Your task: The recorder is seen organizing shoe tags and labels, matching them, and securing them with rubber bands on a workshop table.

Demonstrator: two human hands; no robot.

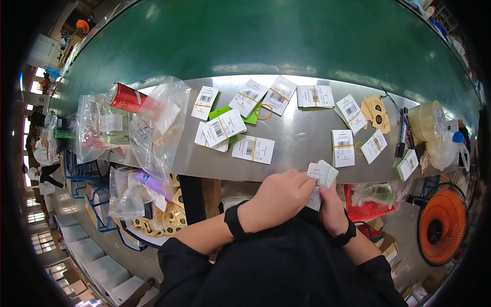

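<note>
A small fanned stack of white cards (324, 173) is held near the table's front edge, close to my body. My right hand (334, 211) grips the stack from its right side, thumb along the cards. My left hand (280, 197) is closed, its fingertips pinching the left edge of the same cards; the fingers are partly hidden behind the back of the hand. Just beyond my hands lie a banded bundle of barcode cards (342, 148) and a smaller tilted bundle (374, 145). Further left are more bundles (252, 149), some with green sides, and a loose rubber band (265, 112).
Plastic bags (162, 133) and a red can (126, 97) stand at the left. Tan round-printed tags (377, 112), pens (402, 134) and a tape roll (427, 121) lie right. Below the edge are a red basket (372, 209) and an orange fan (439, 225).
</note>
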